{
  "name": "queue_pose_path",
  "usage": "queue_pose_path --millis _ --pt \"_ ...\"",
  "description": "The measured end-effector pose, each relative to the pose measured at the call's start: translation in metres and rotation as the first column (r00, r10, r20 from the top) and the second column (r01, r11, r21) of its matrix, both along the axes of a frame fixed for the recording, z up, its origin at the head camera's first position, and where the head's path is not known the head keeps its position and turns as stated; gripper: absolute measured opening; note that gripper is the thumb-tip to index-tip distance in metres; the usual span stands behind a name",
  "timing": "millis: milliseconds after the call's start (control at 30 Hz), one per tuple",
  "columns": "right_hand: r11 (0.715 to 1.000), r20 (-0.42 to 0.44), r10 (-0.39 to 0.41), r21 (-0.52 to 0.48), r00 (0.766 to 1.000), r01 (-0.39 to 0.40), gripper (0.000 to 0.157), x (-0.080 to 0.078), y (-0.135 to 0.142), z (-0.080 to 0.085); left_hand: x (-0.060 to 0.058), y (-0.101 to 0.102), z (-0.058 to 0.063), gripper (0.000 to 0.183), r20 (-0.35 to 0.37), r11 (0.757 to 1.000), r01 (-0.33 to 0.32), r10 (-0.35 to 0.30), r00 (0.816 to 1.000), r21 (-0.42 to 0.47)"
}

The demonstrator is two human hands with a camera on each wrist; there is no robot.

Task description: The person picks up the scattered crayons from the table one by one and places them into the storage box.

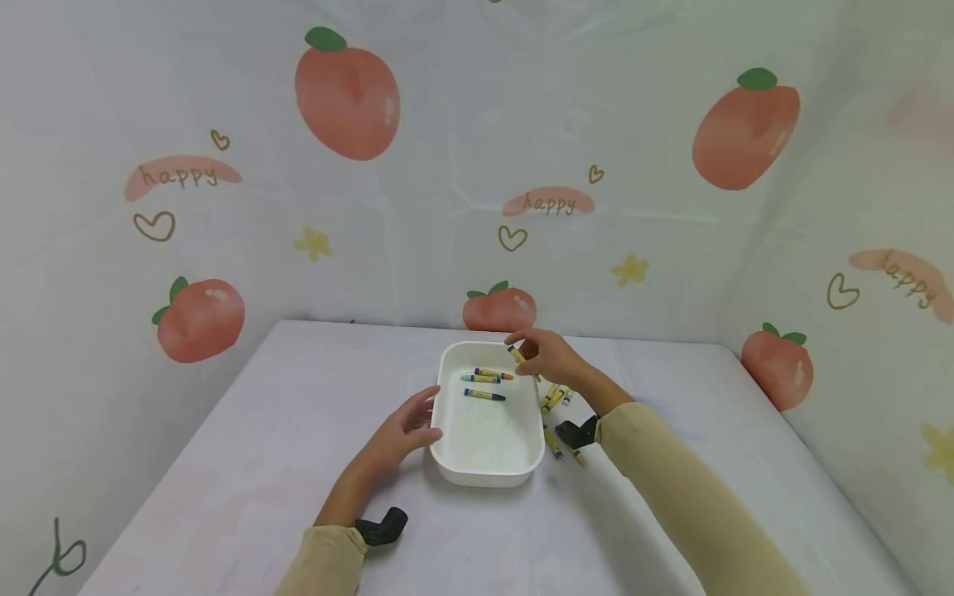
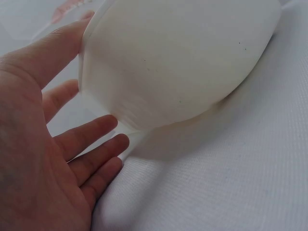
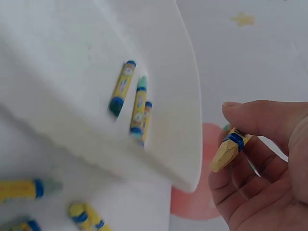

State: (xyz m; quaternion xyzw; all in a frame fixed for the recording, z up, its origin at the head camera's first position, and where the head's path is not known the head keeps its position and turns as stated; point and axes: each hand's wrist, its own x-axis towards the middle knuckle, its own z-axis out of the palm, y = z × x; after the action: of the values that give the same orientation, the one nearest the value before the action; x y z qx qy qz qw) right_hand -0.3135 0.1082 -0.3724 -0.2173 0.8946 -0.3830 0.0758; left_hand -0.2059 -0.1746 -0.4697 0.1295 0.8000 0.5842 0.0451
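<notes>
Crayon (image 3: 232, 150) was pinched between the thumb and fingers of our right hand (image 1: 550, 358), by the far right corner of the tray (image 1: 488, 444). We rested our left hand (image 1: 406, 424), fingers apart, against the tray's left side. We judged the step in hand as tray loading: three other crayons (image 1: 484, 395) lay inside, left of the right hand; loose crayons (image 1: 554, 402) lay outside, beside its wrist. We judged that the next move called for lowering and release. White cloth (image 1: 224, 513) lay beneath both hands; a fruit-print backdrop (image 1: 417, 265) hung beyond them.
</notes>
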Motion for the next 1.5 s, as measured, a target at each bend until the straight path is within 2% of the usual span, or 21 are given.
queue_pose_path --millis 233,400,467,533,633,700,933,1167,1367,1500 --pt "0.995 -0.026 0.087 0.059 0.996 -0.085 0.044 -0.011 -0.028 0.001 0.0 0.001 0.0 0.067 0.017 1.0 0.003 -0.003 1.0 0.014" --pt "0.982 -0.005 0.149 0.121 0.989 -0.147 0.044 -0.018 -0.04 -0.006 0.015 0.006 0.023 0.065 0.017 1.0 -0.007 0.007 1.0 -0.003" --pt "0.977 0.014 0.156 0.146 0.988 -0.156 0.045 -0.02 -0.045 -0.008 0.016 0.006 0.026 0.065 0.014 1.0 -0.011 0.011 1.0 -0.007" --pt "0.968 0.031 0.158 0.193 0.987 -0.161 0.045 -0.021 -0.049 -0.009 0.012 0.004 0.02 0.065 0.01 1.0 -0.01 0.01 1.0 -0.008" --pt "0.95 0.04 0.162 0.265 0.986 -0.167 0.045 -0.021 -0.055 -0.012 0.002 0.001 0.004 0.066 0.013 1.0 -0.003 0.004 1.0 -0.002" --pt "0.932 0.035 0.168 0.319 0.985 -0.17 0.043 -0.021 -0.058 -0.014 0.0 0.0 0.0 0.067 0.006 1.0 0.01 -0.01 1.0 0.01" --pt "0.898 0.018 0.165 0.411 0.986 -0.157 0.037 -0.022 -0.067 -0.023 0.0 -0.003 0.002 0.066 -0.005 0.999 0.041 -0.041 0.999 0.026" --pt "0.888 -0.002 0.178 0.43 0.984 -0.16 0.037 -0.02 -0.072 -0.024 0.0 -0.003 0.002 0.066 -0.022 0.999 0.038 -0.037 0.999 0.019" --pt "0.867 -0.032 0.176 0.478 0.984 -0.14 0.036 -0.018 -0.073 -0.03 0.001 -0.004 0.0 0.066 -0.019 0.999 0.034 -0.034 0.999 0.016" --pt "0.873 -0.009 0.156 0.47 0.988 -0.133 0.036 -0.018 -0.073 -0.032 0.002 -0.004 0.001 0.066 -0.015 0.999 0.034 -0.033 0.999 0.017"
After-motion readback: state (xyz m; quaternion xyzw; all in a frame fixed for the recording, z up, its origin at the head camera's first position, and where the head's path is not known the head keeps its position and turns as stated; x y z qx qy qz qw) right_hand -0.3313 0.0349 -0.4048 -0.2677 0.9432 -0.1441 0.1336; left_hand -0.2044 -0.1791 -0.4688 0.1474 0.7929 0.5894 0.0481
